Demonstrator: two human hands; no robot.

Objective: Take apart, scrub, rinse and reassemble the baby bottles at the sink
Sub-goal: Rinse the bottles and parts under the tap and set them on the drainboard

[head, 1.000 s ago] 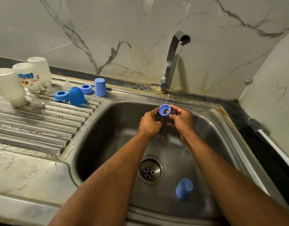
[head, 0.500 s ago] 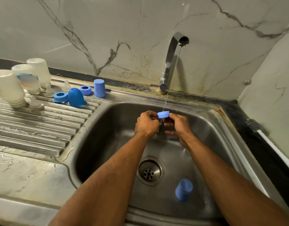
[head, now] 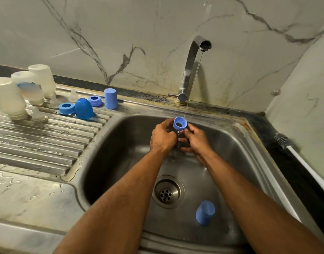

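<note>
Broadly, the steel sink [head: 110, 154] fills the middle of the view, with its ribbed draining board [head: 38, 143] to the person's left, where three upturned bottles [head: 9, 99] stand beside clear teats, two blue rings [head: 66, 108] and two blue caps [head: 84, 108]. One more blue cap [head: 205, 213] lies in the basin near the drain [head: 167, 191], and a bottle brush [head: 283, 142] rests on the counter at the right. From the tap [head: 190, 70] a thin stream falls onto a blue screw ring [head: 179, 123], pinched between the left hand [head: 163, 137] and the right hand [head: 196, 140] above the basin, open side tilted up.

The step looks like rinsing. To do it well, the person would likely turn the ring slowly under the stream so water reaches the inner threads all round, keep the fingertips on the outer edge rather than over the opening, then tip it to drain before setting it with the others.
</note>
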